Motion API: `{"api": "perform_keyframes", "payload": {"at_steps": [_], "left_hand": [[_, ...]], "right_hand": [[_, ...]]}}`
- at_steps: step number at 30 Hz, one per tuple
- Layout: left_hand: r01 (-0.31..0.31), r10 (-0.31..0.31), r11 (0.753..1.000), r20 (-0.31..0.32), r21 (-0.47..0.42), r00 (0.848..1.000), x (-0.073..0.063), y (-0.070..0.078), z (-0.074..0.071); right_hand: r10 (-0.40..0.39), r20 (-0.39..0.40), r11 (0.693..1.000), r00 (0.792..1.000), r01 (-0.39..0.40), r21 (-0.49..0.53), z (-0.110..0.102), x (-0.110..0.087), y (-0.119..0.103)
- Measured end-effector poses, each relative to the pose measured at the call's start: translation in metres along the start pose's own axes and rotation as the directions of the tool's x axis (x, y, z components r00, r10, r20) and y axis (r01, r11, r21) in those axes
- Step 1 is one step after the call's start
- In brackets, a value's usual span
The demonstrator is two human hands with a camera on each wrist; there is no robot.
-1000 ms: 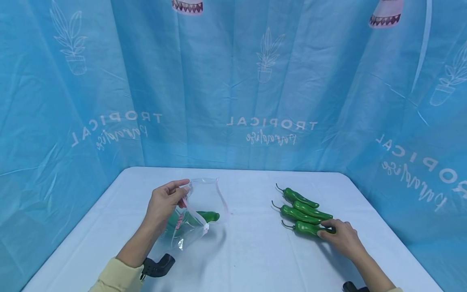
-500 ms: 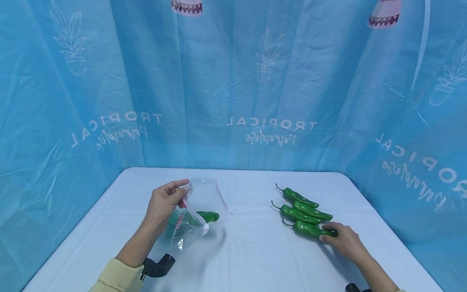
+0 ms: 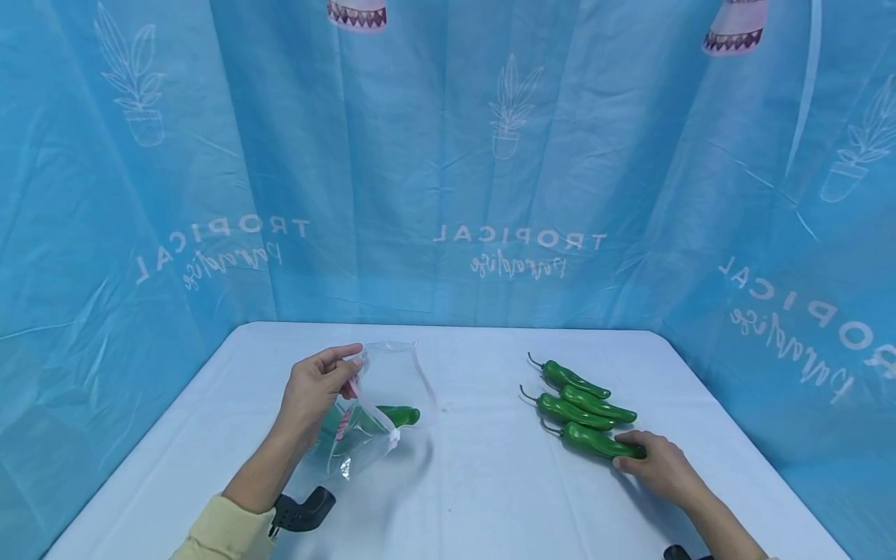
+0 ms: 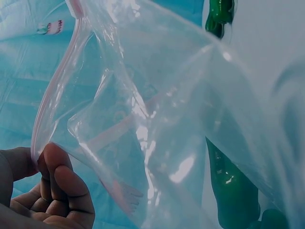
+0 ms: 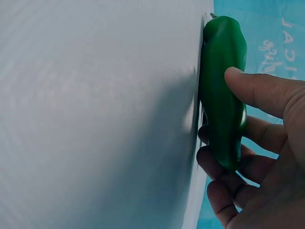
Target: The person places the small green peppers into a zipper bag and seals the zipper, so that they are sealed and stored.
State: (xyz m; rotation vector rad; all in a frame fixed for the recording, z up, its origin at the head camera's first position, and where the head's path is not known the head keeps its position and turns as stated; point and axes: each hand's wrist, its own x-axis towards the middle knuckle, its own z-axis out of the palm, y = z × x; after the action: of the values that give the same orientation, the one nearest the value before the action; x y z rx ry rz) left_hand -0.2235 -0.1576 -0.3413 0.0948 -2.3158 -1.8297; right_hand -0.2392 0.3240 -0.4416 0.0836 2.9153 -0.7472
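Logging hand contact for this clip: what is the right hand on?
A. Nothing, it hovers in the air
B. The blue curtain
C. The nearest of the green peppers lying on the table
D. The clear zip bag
C: the right hand has thumb and fingers curled round the tip end of the nearest green pepper, which lies on the table; the right wrist view shows the same grip.

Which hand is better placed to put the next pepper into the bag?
Right. The right hand already grips the nearest pepper, while the left hand holds the bag open.
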Motion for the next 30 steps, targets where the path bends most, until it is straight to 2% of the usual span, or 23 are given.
{"api": "perform_keyframes", "payload": {"at_steps": [12,30], "left_hand": [[-0.002,0.002,1.000,0.005,0.000,1.000,0.001,0.000,-0.001],[-0.002,0.002,1.000,0.009,0.000,1.000,0.001,0.001,0.000]], "right_hand": [[-0.056,-0.040,0.996,0.998,0.059,0.062,-0.001,-0.005,-0.002],[-0.109,-0.125,0.990,0.986,0.119,0.077,-0.001,-0.010,-0.018]]}}
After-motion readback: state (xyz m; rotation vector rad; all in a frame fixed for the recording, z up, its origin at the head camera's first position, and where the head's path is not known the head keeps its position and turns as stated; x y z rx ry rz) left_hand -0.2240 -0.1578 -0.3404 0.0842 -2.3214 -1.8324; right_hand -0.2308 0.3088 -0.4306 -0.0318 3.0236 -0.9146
